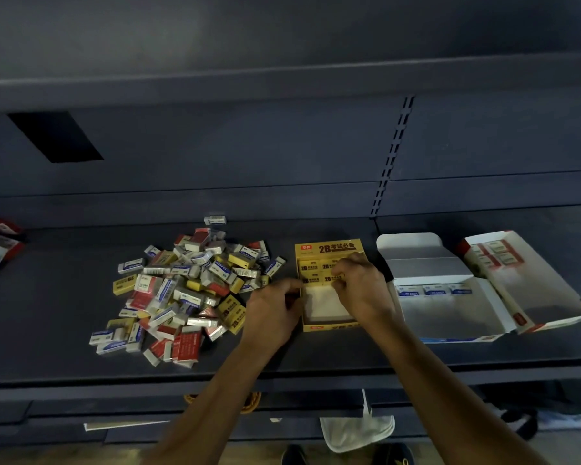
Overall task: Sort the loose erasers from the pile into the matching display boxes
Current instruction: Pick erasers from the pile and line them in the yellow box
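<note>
Leaning over the dark shelf (316, 359), I have both hands at the yellow display box (329, 326), which I take as my marker. My left hand (274, 312) is against the box's left wall, thumb and fingertips drawn close together in a narrow pinch; whether they hold the wall itself or an eraser, I cannot tell. My right hand (361, 285) is over the box's middle, fingers bent down onto the yellow erasers (311, 266) that fill its rear part in rows. The grip is narrow, and I cannot tell whether it clamps one of them. The box's front part shows bare pale floor.

Left of the yellow box lies the pile (188, 286) of loose erasers, with yellow, blue-and-white and red wrappers mixed together, its nearest pieces just beside my left hand. Right of the yellow box, touching it or nearly so, stands the white box (450, 312) with a row of blue erasers (433, 291) across its middle. Further right again is the red-trimmed box (537, 297), holding a few red erasers (497, 256) in its rear part.
</note>
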Motion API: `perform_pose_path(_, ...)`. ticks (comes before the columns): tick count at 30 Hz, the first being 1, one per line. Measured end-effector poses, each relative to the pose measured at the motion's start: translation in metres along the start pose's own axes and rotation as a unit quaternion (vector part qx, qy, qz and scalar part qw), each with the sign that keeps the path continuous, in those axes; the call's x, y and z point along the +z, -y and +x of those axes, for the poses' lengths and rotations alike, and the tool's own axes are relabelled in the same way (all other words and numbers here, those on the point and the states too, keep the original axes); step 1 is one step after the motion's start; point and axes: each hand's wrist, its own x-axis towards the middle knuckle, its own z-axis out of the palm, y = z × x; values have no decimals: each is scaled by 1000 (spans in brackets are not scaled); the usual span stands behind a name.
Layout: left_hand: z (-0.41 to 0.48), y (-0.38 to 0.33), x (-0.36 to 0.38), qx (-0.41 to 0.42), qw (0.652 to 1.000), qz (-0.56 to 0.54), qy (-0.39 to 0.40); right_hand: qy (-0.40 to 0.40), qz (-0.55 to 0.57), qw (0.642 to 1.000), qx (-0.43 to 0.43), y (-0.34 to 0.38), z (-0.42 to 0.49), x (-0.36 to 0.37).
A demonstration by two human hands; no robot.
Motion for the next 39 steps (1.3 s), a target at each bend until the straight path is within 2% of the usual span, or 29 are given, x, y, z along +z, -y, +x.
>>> perform_pose_path(10,-3,-1,-4,27,999,35,-12,-28,-38,999,4,17,-2,0)
perform_pose_path(16,-15,7,-28,22,983,178,-38,-16,49,996,-69,49,-3,3)
perform_pose_path(20,-22,18,-47,45,965,254,-48,37,77,988,-127,72,-9,11)
perform_pose_path(26,-32,26,-63,-34,927,369,-60,136,75,977,-147,99,-13,29)
perform_pose_path(29,-36,29,-64,-41,920,384,-70,162,47,974,-153,106,-14,34)
perform_pose_path(39,-37,34,-60,-29,912,402,-70,134,18,978,-159,114,-20,48)
